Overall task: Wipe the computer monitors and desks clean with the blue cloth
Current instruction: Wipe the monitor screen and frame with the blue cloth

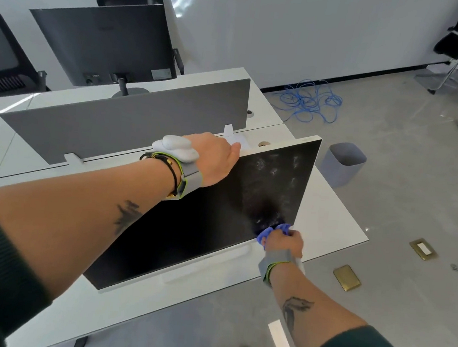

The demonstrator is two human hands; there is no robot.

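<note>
The right hand [285,241] has its fingers clenched round the bunched blue cloth [272,230], pressing it to the lower right corner of the dark monitor [203,226]. The monitor stands near the right edge of the white counter [330,211], with pale smears across the upper right of its screen. The left hand [218,158] grips the monitor's top edge, fingers hooked over behind it out of sight; a grey divider panel [124,118] runs along the counter's far edge.
</note>
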